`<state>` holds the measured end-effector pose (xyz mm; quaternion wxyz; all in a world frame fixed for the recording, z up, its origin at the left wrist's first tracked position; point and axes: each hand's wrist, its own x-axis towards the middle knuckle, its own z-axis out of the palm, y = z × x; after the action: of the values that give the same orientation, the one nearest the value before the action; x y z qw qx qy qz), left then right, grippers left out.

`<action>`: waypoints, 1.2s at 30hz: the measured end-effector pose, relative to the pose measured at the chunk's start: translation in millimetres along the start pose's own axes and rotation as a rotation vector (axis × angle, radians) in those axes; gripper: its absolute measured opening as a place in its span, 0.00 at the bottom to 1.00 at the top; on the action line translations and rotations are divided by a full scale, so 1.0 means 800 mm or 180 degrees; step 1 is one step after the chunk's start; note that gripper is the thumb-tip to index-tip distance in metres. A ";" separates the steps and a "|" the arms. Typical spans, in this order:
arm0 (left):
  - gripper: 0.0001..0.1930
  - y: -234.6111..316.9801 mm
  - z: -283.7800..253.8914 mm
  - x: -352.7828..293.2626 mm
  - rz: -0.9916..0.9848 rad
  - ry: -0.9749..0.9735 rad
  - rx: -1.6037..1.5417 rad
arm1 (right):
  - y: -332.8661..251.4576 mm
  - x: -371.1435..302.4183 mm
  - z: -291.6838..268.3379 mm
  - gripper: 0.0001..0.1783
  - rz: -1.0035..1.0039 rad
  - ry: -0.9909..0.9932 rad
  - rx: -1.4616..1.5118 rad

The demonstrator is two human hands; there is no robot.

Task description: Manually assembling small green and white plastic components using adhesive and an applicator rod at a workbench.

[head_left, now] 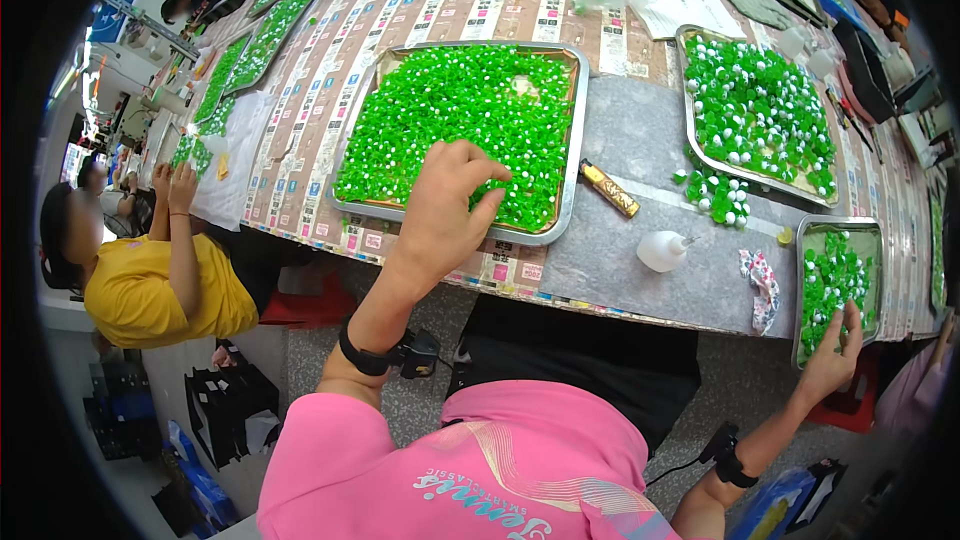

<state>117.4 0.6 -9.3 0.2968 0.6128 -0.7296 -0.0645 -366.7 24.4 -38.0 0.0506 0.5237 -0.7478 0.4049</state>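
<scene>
My left hand hangs over the near edge of a large metal tray filled with small green plastic pieces with white spots. Its fingers are curled toward the thumb; whatever lies between the tips is too small to make out. At the far right, my right hand is at the near edge of a small metal tray that holds green pieces with white balls. Its thumb and fingertips come close together beside these pieces, and I cannot make out what they hold.
Another tray of white-topped green pieces stands at the back right, with a loose pile before it. On the grey mat lie a gold-coloured lighter-like object, a white squeeze bottle and a patterned cloth. A co-worker in yellow sits left.
</scene>
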 end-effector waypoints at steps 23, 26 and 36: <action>0.05 -0.003 0.011 -0.001 0.0388 -0.0304 0.0048 | -0.207 -0.105 0.114 0.23 -0.0503 -0.1915 0.2098; 0.06 -0.004 0.004 0.005 0.0393 -0.0733 0.0147 | -0.202 -0.107 0.111 0.22 -0.0486 -0.1919 0.2145; 0.04 -0.001 0.001 0.014 0.0039 -0.0407 -0.0921 | -0.195 -0.106 0.111 0.22 -0.0601 -0.1857 0.2151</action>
<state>116.5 -10.0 -6.7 0.3353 0.5538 -0.7338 -0.2061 -169.5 9.7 -53.1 -0.2992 0.6688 -0.5058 0.4553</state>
